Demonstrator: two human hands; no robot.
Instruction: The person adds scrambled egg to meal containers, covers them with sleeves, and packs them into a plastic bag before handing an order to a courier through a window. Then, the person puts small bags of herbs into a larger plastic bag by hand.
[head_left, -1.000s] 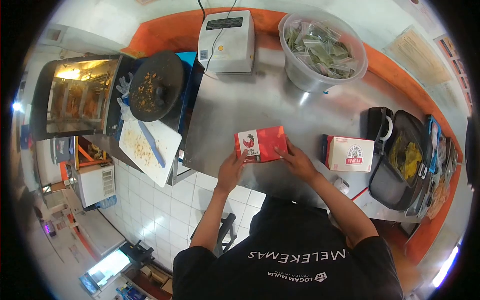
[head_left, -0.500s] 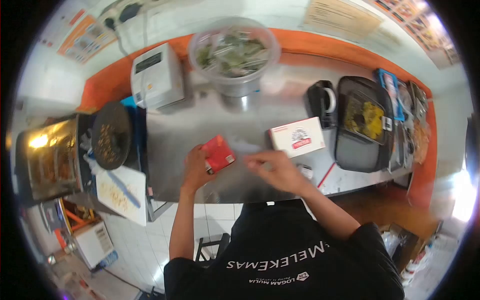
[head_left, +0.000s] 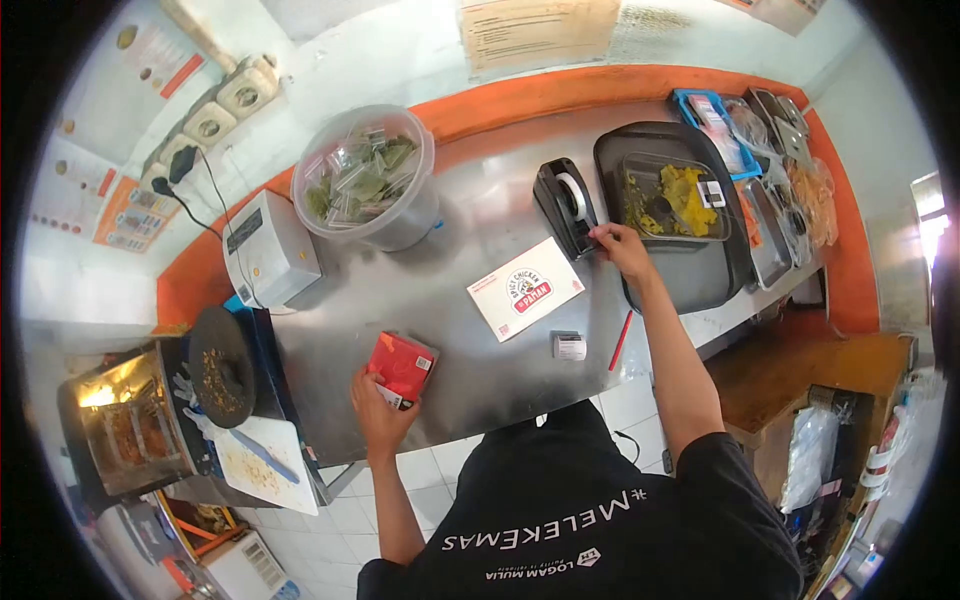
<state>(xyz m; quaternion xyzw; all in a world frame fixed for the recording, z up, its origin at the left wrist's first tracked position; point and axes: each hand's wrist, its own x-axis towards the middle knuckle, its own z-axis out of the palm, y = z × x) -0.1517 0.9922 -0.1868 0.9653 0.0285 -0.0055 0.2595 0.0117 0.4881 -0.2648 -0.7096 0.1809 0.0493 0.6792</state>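
Head view: the left hand (head_left: 378, 415) clamps a red box (head_left: 402, 366) at the near edge of the steel counter (head_left: 470, 215). Its fingers wrap the box's lower corner from below, so the box sits tilted with one end resting on the counter, apparently pinned there to keep it steady while the other hand is away.

The right hand (head_left: 622, 248) is stretched well across the counter to the tape dispenser (head_left: 565, 205). Its fingertips are pinched together at the dispenser's near, cutting end, just where the tape would come off. Whether a strip of tape is actually between them is too small to tell. The dispenser stands upright beside a black tray (head_left: 700, 285), which holds a clear tub of yellow food (head_left: 675, 195).

The red box lies well apart from the right hand, with a white printed box (head_left: 526, 288) lying flat between them. A small white label (head_left: 570, 346) and a red pen (head_left: 621, 340) lie near the counter's front edge, close to the right forearm.

Further back stand a clear tub of sachets (head_left: 368, 185) and a white label printer (head_left: 268, 250), both out of either hand's reach at this pose. Left of the counter, a dark round pan with crumbs (head_left: 220, 365) sits above a white cutting board (head_left: 262, 462), beside a lit warming cabinet (head_left: 125, 425).
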